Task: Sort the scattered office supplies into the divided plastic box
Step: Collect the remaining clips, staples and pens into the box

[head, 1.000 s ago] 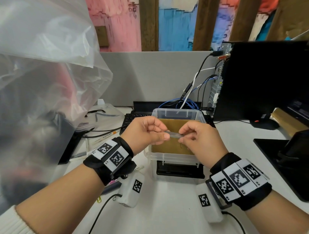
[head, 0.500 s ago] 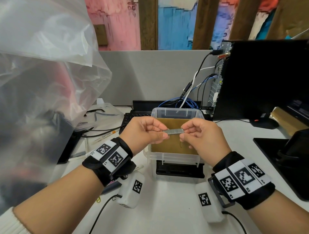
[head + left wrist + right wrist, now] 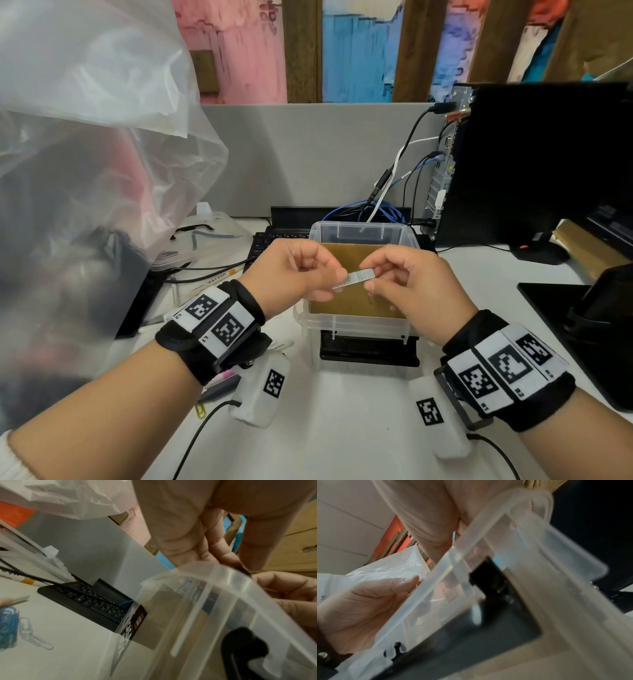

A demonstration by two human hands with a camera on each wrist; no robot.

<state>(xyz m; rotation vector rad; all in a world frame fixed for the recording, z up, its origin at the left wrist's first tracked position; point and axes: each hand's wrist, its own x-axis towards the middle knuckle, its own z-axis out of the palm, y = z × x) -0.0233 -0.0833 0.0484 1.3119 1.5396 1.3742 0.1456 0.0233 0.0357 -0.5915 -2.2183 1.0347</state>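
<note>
Head view shows me holding a strip of staples (image 3: 358,278) between both hands, right above the clear plastic box (image 3: 356,322). My left hand (image 3: 294,274) pinches one end between thumb and curled fingers, and my right hand (image 3: 407,284) pinches the other end the same way, so the little silver bar spans the gap between them, tilted slightly with its left end lower. I hold it by both ends because, I judge, a strip like this snaps apart easily if it bends, and two pinches keep it straight.

I keep it over the open box so that it falls inside if it slips. A brown cardboard divider (image 3: 346,301) lies under my hands inside the box; I cannot tell from here which compartment lies below the strip. I judge I am about to lower it in on one side of that card.

From the left wrist camera I see more supplies waiting on the white desk (image 3: 68,635): a bunch of blue paper clips (image 3: 7,626) and some clear ones (image 3: 32,637) just beside them, well apart from the box wall (image 3: 197,615). A black keyboard (image 3: 89,601) sits behind the box. The right wrist picture is blurred; it shows the box rim (image 3: 436,582) and my left palm (image 3: 356,608) beyond it.
</note>
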